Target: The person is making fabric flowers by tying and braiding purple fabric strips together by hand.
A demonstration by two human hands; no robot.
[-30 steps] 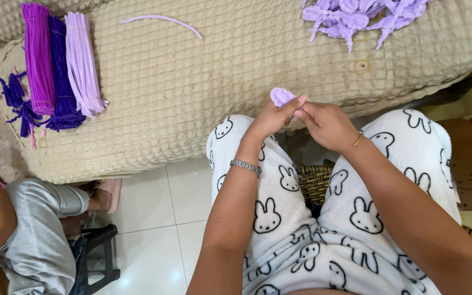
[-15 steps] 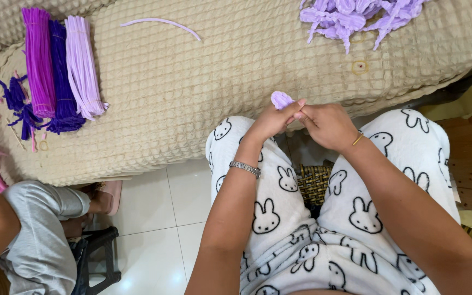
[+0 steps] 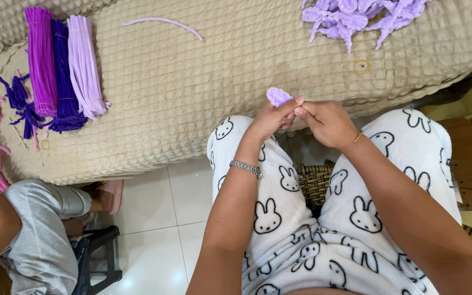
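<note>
Hands first: you have two in view, meeting just above your knees at the near edge of the beige quilted cover point(image 3: 203, 93). Your left hand point(image 3: 271, 119) is closed in a pinch, thumb and fingertips gripping one small lilac folded piece point(image 3: 277, 96) of fuzzy wire, which sticks up above the fingers. Your right hand point(image 3: 328, 121) is curled shut beside it, its fingertips touching the left hand's at the base of that piece; whether it grips the piece itself you cannot tell from this view. One metal watch band point(image 3: 246, 167) sits on your left wrist and one thin gold bangle point(image 3: 358, 136) on your right. On the cover, far left, lie three bundles of straight fuzzy stems side by side: one magenta bundle point(image 3: 40, 57), one dark purple bundle point(image 3: 61, 71), one pale lilac bundle point(image 3: 84, 65). One single lilac stem point(image 3: 162, 23) lies curved, well apart from them. At the top right is one heap of finished lilac shapes point(image 3: 356, 13), too tangled to count. At the lower left sits another person in grey trousers point(image 3: 39, 218).
</note>
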